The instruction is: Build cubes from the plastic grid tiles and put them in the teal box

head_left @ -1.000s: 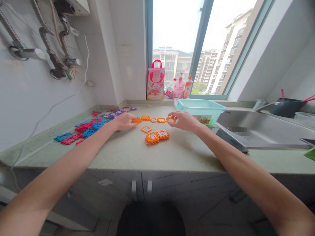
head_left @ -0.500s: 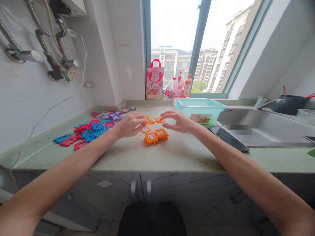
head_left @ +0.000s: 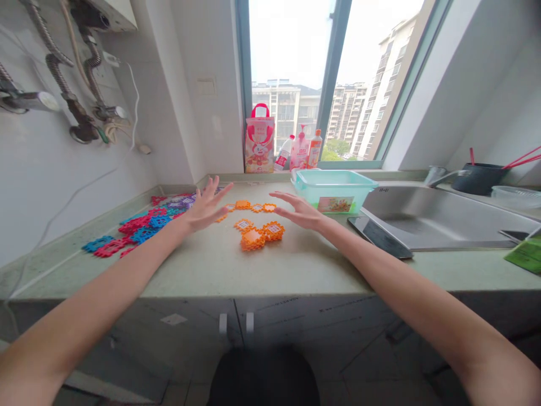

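My left hand (head_left: 207, 207) is raised over the counter with its fingers spread and nothing in it. My right hand (head_left: 298, 210) hovers opposite, thumb and fingers apart, also holding nothing. Between and behind them lie several orange interlocking plastic tiles (head_left: 243, 204), loosely in a row. Nearer to me sit two orange tile stacks, a left stack (head_left: 252, 239) and a right stack (head_left: 274, 230), with a single orange tile (head_left: 243, 225) just behind. A heap of blue, red and purple tiles (head_left: 146, 225) lies left of my left hand, which partly covers it.
A turquoise plastic tub (head_left: 338, 186) stands behind my right hand. A dark phone (head_left: 380, 237) lies before the steel sink (head_left: 443, 220). A pink bag (head_left: 260, 144) and bottles (head_left: 300, 148) line the window. A green object (head_left: 526, 254) is at the right edge.
My hands have moved apart and their fingers have opened. The left hand has left the orange tiles, uncovering more of the back row. The view has shifted slightly.
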### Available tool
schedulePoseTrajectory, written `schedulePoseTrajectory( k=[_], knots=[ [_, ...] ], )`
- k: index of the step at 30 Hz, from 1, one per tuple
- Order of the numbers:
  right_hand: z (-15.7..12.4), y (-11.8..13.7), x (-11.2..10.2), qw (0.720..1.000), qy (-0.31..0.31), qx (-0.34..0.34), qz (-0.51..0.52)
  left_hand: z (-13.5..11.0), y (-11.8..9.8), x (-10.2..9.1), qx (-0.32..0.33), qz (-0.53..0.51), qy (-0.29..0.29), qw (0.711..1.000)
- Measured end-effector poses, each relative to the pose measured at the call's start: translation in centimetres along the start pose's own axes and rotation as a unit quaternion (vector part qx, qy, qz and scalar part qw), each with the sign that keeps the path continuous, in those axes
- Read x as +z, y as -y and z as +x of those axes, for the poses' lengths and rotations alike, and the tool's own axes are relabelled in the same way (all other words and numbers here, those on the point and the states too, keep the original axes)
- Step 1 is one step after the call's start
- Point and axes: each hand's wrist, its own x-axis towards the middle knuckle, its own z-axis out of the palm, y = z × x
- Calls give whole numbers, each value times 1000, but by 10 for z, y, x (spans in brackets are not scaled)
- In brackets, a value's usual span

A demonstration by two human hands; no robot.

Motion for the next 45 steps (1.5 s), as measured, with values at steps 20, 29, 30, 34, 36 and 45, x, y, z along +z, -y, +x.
schedulePoseTrajectory(
  k=[20,29,30,34,36,45],
  knots=[
    [38,-41,43,982,76,141,-104,-1,8,23,-122,84,57,987],
    [37,-51,50,986,-12,123,-112,-4,-20,-7,-74,244,42,966],
    [37,-51,51,987,-20,125,-102,-5,-21,-6,-93,242,63,964],
    [38,-48,52,988,-53,134,-54,-11,-22,-3,-151,209,53,965],
    [32,-43,49,989,-62,132,-20,-14,-25,-2,-154,190,-2,970],
    [-32,-2,21,987,-86,-67,121,-13,-48,23,64,-79,-38,994]
  ],
)
